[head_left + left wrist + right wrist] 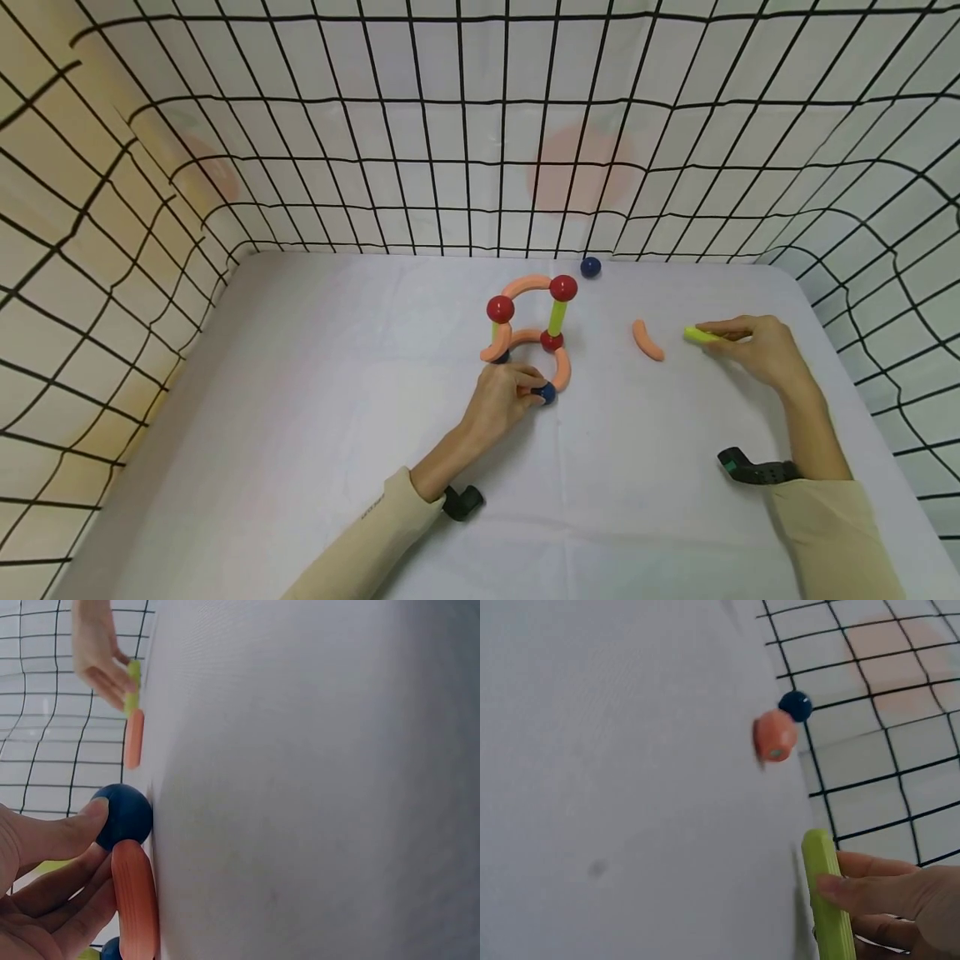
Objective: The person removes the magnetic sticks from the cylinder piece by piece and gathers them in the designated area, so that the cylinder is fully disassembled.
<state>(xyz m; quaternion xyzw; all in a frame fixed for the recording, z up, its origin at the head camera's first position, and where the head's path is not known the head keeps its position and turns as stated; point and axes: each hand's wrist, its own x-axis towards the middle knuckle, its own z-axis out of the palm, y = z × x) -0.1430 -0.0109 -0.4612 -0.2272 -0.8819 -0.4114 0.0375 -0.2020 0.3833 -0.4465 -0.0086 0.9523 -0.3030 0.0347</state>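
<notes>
The left hand [501, 395] pinches a blue ball [549, 393] at the near edge of the tower [557, 318]; I have the right hand [767, 350] well right of the tower, gripping a green stick [694, 335]. I'd call the build partway: the tower's red balls [500, 309] are up, its upper ring seemingly unclosed. Not joined are the green stick, an orange curve [648, 341] right of the tower, and a spare ball [590, 267] behind it.
</notes>
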